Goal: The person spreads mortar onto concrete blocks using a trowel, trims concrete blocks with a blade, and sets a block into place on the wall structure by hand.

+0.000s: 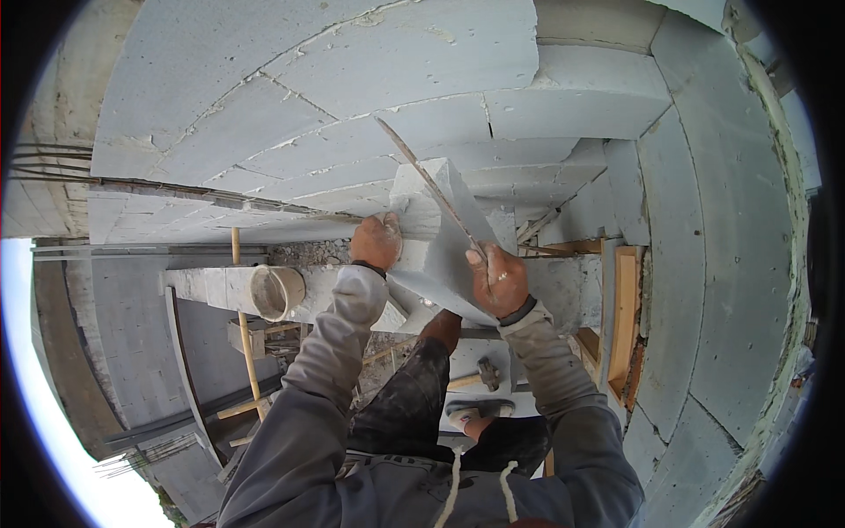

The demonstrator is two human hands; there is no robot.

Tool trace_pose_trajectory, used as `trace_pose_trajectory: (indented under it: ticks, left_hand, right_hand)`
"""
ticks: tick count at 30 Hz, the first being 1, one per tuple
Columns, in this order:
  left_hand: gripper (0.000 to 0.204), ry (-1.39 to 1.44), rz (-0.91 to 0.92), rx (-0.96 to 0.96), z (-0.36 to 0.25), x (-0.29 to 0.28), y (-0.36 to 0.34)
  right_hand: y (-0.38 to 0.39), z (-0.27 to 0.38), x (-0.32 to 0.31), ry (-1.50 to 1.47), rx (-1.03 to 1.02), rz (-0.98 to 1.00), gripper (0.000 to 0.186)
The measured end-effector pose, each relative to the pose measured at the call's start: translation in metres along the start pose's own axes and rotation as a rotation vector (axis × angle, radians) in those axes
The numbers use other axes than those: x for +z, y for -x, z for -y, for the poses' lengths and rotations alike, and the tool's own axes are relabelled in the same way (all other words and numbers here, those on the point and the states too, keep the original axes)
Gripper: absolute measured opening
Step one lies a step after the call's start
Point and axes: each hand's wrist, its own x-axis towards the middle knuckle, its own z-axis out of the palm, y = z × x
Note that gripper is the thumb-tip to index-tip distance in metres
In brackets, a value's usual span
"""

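A pale aerated concrete block point(418, 216) with a stepped notch stands tilted in front of me, near my raised knee. My left hand point(376, 240) is closed against the block's left side, gripping its edge. In my right hand point(500, 282), closed at the block's right side, is a long, thin, rusty saw-like blade point(427, 179). Seen almost edge-on, the blade slants up and left across the block. My fist hides its handle end, and I cannot tell whether it touches the block.
A dirty bucket point(261, 295) stands on a narrow block ledge point(204, 285) to the left. Block walls point(396, 53) rise ahead and at right. A wooden pole point(248, 361) stands left; a hammer-like tool point(488, 374) lies below near my foot. Timber framing point(625, 304) is at right.
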Motion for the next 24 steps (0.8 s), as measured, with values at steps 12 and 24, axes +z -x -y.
trace_pose_trajectory:
  ticks: [12, 24]
  left_hand:
    - [0.046, -0.018, -0.003, 0.003, 0.004, 0.002, -0.013]
    - [0.032, -0.049, -0.012, -0.034, 0.020, 0.007, -0.012]
  right_hand:
    - [-0.010, -0.014, 0.000, -0.073, -0.086, -0.010, 0.017]
    - [-0.042, -0.046, -0.009, -0.195, 0.170, 0.182, 0.041]
